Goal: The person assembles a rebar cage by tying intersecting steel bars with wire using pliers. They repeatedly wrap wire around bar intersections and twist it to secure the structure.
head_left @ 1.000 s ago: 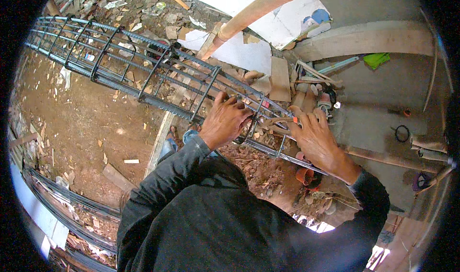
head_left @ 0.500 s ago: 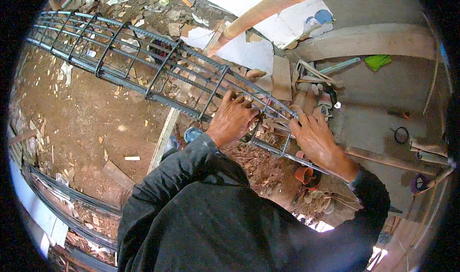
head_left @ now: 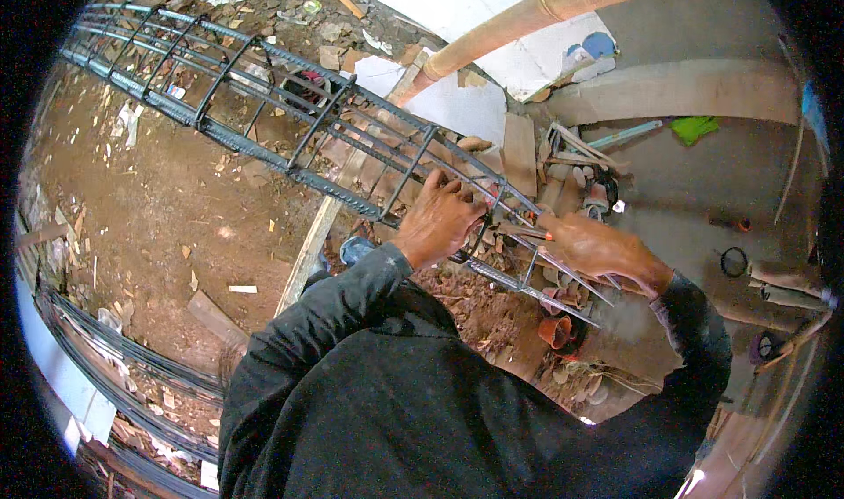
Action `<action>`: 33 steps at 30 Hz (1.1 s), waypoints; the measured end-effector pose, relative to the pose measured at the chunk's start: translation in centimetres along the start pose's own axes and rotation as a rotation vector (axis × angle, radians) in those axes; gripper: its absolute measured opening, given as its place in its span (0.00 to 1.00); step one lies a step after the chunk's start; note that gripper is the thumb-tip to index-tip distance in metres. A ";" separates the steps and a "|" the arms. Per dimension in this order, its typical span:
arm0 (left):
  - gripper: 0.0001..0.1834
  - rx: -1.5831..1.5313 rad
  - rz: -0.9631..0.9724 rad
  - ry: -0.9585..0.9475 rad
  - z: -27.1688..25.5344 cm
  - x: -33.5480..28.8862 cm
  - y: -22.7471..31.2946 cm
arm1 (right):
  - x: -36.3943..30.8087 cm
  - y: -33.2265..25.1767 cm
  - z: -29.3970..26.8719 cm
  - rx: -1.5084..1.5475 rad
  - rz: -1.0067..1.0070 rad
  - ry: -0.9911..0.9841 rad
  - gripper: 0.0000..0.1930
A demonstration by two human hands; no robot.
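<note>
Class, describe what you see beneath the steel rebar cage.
Beneath the steel rebar cage lie brown dirt, scattered debris and a pale wooden plank. The left hand hides whatever lies directly behind it.

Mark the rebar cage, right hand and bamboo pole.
Rebar cage (head_left: 338, 193): head view, on a lower bar.
Right hand (head_left: 592, 242): head view, back of the hand.
Bamboo pole (head_left: 563, 3): head view, on its shaft.

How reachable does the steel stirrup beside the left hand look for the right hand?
Probably yes: the right hand holds a tool pointing toward the steel stirrup, with nothing evident between; the left hand crowds only its other side.
</note>
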State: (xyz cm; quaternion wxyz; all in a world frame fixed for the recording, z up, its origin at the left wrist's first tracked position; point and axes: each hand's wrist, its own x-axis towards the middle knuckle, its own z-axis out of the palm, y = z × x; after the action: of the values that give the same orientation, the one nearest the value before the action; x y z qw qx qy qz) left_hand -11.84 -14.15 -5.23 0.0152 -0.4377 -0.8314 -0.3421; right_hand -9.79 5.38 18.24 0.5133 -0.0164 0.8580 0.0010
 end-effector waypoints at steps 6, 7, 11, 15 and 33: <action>0.16 0.005 0.016 0.035 0.4 -0.2 0.0 | 1.5 1.2 -2.3 0.455 0.008 -0.426 0.17; 0.16 0.010 0.021 0.029 0.5 -0.1 -0.1 | 1.5 1.3 -2.4 0.434 0.055 -0.398 0.17; 0.15 0.017 0.048 0.120 0.7 -0.2 -0.2 | 0.6 1.1 -2.0 0.131 0.090 -0.237 0.26; 0.19 -0.007 0.027 0.082 0.4 -0.2 -0.1 | -1.6 0.1 -0.4 -0.540 -0.129 0.416 0.30; 0.17 -0.040 -0.009 -0.013 -0.8 -0.1 0.3 | 1.1 7.9 7.4 0.037 -0.001 0.363 0.23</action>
State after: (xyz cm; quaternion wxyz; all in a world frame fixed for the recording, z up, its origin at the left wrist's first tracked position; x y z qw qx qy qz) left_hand -11.79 -14.64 -4.50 -0.0005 -0.4362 -0.8264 -0.3560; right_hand -4.00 13.40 13.66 0.3501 -0.0070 0.9365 -0.0181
